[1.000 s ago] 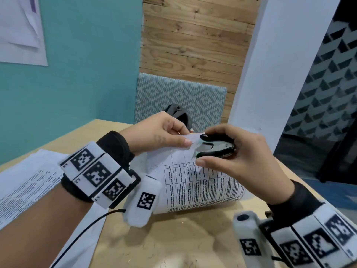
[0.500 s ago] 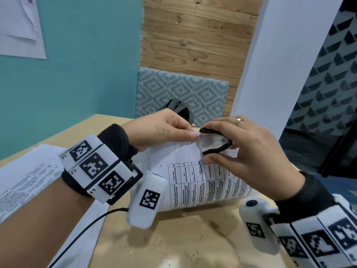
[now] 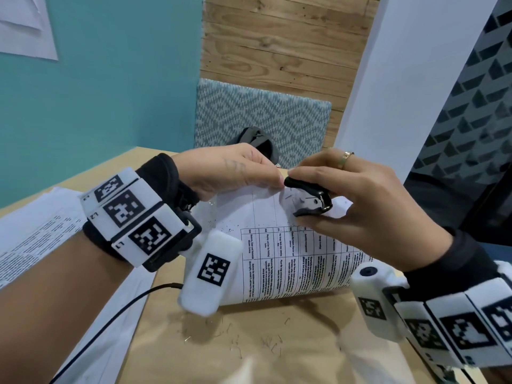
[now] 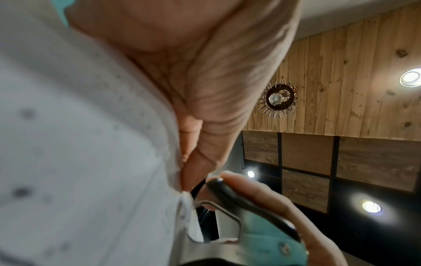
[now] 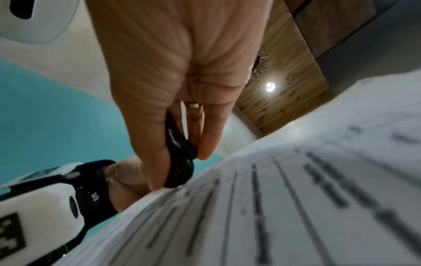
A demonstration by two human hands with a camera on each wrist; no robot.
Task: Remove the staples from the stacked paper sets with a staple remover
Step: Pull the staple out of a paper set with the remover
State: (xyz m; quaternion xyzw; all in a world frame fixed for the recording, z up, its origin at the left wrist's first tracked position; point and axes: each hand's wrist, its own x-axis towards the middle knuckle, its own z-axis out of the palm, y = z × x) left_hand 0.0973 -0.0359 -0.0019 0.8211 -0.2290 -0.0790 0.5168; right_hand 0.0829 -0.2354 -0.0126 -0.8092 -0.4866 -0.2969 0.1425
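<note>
The left hand (image 3: 230,170) pinches the raised top corner of the paper set (image 3: 293,261), which curls up from the table (image 3: 249,353). The right hand (image 3: 368,206) grips the staple remover (image 3: 310,198) between thumb and fingers, its claws at that corner, just beside the left fingertips (image 3: 278,180)

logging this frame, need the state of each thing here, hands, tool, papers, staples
left hand: pinches the paper set's top corner
right hand: grips the staple remover
staple remover: at the held corner
paper set: lifted, curled
loose staples: scattered on the table
other papers: lie flat
</note>
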